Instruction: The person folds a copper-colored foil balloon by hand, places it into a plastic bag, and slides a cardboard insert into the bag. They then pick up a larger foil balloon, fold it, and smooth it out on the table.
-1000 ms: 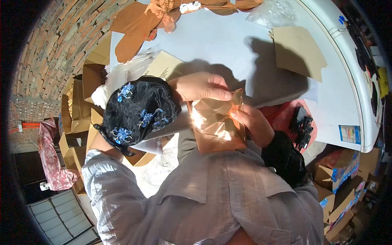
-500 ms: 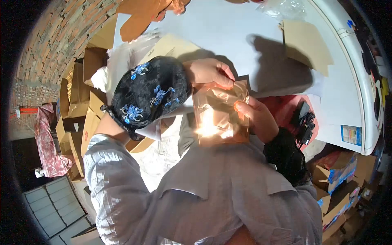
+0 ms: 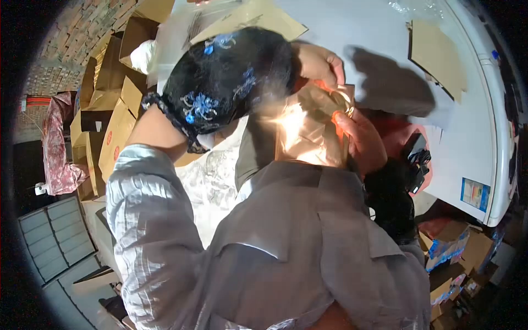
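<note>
A shiny copper-coloured plastic pouch (image 3: 308, 129) is held upright in front of my chest, bright glare on its left side. My left hand (image 3: 319, 65), coming from a black sleeve cover with blue flowers (image 3: 234, 82), pinches its upper edge. On its right side, my right hand (image 3: 363, 137) grips it with the thumb on the near face and the fingers mostly behind. The thumb tip looks orange. Near the top right corner the film is creased and bent. Whether anything is inside the pouch cannot be made out.
A white table (image 3: 363, 27) lies ahead. On it are tan card sheets (image 3: 437, 58), clear plastic bags (image 3: 190, 27) and black cables (image 3: 418, 159) on a pink-red sheet. Open cardboard boxes (image 3: 118, 132) stand at left, more boxes (image 3: 451, 247) at lower right.
The view has shifted. Both hands and the pouch now sit further right and higher in it. The pouch's upper right part has become more bent and creased between my hands.
</note>
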Demonstrator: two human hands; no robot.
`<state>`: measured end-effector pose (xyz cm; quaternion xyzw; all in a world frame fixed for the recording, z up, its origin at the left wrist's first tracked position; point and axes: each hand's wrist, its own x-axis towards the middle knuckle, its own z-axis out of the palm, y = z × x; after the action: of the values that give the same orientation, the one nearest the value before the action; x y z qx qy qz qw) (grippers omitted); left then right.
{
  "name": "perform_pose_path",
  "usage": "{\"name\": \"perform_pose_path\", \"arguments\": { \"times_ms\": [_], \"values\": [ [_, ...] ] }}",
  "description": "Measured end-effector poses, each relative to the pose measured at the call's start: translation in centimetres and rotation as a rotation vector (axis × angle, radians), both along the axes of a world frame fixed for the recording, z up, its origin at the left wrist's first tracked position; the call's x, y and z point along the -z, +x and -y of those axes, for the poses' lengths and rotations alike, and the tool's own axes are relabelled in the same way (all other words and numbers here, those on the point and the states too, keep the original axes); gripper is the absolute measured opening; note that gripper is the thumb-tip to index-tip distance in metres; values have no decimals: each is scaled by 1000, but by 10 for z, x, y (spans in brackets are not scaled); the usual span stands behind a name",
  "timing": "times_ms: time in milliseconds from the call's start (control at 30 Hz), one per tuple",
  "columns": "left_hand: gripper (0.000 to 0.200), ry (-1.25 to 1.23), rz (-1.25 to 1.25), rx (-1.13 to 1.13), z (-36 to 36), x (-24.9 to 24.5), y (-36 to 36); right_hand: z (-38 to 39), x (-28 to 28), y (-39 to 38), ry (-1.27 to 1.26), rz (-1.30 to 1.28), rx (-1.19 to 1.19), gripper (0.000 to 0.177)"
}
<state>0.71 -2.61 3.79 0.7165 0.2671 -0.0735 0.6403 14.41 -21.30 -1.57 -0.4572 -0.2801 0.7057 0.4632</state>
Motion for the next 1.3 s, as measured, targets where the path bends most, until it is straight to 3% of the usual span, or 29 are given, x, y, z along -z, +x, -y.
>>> {"name": "perform_pose_path", "arguments": {
  "times_ms": [133, 333, 367, 433, 500, 533, 633, 733, 1167, 1300],
  "values": [
    [29, 23, 39, 28, 3, 0, -9, 5, -17, -8, 42, -5, 44, 27],
    [27, 56, 323, -185, 4, -34, -44, 6, -9, -7, 30, 17, 13, 33],
    [25, 125, 280, -272, 3, -39, -55, 5, -11, -8, 31, 1, 19, 33],
    [23, 545, 207, -373, 6, -50, -80, 5, -14, -8, 23, -27, 44, 32],
    [21, 759, 131, -480, -5, -31, -118, 5, -21, -7, 10, -55, 78, 30],
    [23, 754, 171, -607, 2, -24, -128, 6, -25, -6, 22, -57, 87, 28],
    [32, 1222, 77, -603, 19, 4, -150, 6, -30, -3, 16, -82, 114, 25],
    [32, 1399, 22, -552, 36, 17, -144, 2, -23, 3, -12, -97, 139, 22],
    [25, 1445, -124, -576, 49, 12, -129, 0, -8, -1, 63, -23, 128, 19],
    [19, 1583, -223, -471, 53, 16, -123, -1, -2, -1, 75, -30, 157, 17]
  ]
}}
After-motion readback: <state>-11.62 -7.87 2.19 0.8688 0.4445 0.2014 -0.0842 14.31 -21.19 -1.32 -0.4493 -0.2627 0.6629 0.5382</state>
